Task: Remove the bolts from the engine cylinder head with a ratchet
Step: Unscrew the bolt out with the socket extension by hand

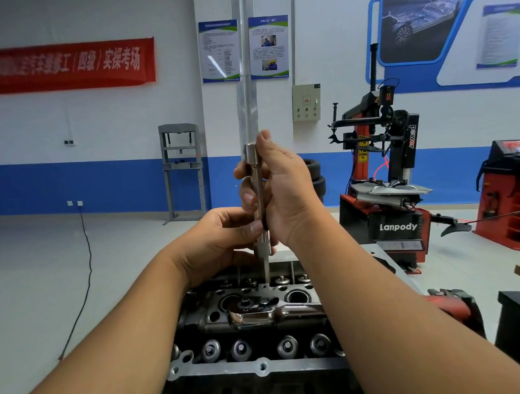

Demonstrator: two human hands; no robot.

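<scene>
An automotive repair training workshop, shown by the red-and-black tyre-changing machine (385, 174) at two o'clock, the red wheel balancer cabinet (517, 199) at three o'clock, the grey steel shop press frame (182, 171) at eleven o'clock, and the red cloth banner (62, 66) on the white-and-blue wall at ten o'clock.

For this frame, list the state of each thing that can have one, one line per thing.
Extension bar: upright, held by both hands.
Ratchet: lying flat on the cylinder head, unheld.
Left hand: gripping the bar's lower part.
Right hand: gripping the bar's upper part.
</scene>
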